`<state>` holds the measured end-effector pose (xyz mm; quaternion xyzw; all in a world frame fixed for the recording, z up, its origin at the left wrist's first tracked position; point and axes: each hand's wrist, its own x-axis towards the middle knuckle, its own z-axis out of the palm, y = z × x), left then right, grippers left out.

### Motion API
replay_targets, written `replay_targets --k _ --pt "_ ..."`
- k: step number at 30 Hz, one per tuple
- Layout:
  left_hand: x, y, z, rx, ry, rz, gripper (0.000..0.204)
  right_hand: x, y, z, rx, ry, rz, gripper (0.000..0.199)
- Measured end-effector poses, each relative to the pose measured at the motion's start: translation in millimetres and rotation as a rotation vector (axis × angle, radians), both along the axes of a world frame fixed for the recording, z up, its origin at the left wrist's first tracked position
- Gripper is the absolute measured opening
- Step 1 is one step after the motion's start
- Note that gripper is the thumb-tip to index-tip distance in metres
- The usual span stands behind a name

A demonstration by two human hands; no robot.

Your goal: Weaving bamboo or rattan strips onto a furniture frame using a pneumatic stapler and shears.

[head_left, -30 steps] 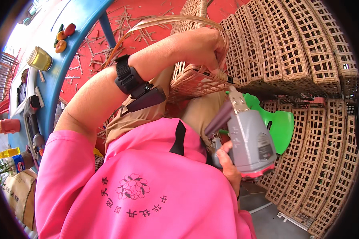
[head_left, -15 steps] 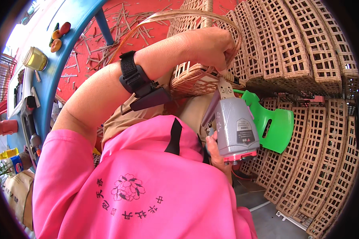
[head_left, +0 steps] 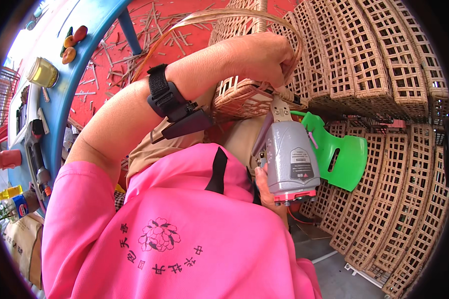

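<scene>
A woven rattan basket (head_left: 242,94) rests at my lap, its corner toward me. My left hand (head_left: 272,57) is closed at that corner, its fingertips mostly hidden. From it a long pale rattan strip (head_left: 204,17) loops up and back over my forearm. In my right hand (head_left: 265,187) is a grey staple gun (head_left: 290,154) with a red base. Only part of that hand shows, beside the tool's body. The gun's metal nose (head_left: 281,108) points away from me and meets the basket corner just under my left fingers.
Stacked rattan baskets (head_left: 364,60) crowd the right side. A green plastic chair (head_left: 346,159) stands beside the gun. At the left a blue table (head_left: 92,55) carries a jar (head_left: 44,73), fruit (head_left: 69,55) and another tool (head_left: 36,149). Cut strips (head_left: 119,70) litter the red floor.
The staple gun and my right hand have shifted slightly to the left, with the nose still at the basket corner. My left hand stays in nearly the same place.
</scene>
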<state>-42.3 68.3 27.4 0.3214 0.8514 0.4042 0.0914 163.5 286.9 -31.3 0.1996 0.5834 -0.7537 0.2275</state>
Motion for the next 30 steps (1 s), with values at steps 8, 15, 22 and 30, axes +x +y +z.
replay_targets --k 8,15,22,30 --pt "26.3 -9.1 -20.8 0.256 0.377 0.254 0.026 0.1 -3.5 3.2 -0.198 -0.027 -0.157 0.035" --pt "64.0 -17.4 -48.6 0.218 0.926 0.243 0.023 -4.4 -16.6 16.4 -0.192 -0.107 -0.316 0.034" --pt "65.3 -10.6 -73.0 0.147 1.03 0.3 0.026 -7.1 -17.9 15.0 -0.191 -0.134 -0.354 0.032" --pt "66.0 2.7 -83.2 0.288 0.911 0.389 0.014 -4.3 -11.9 3.0 -0.238 -0.12 -0.318 0.032"
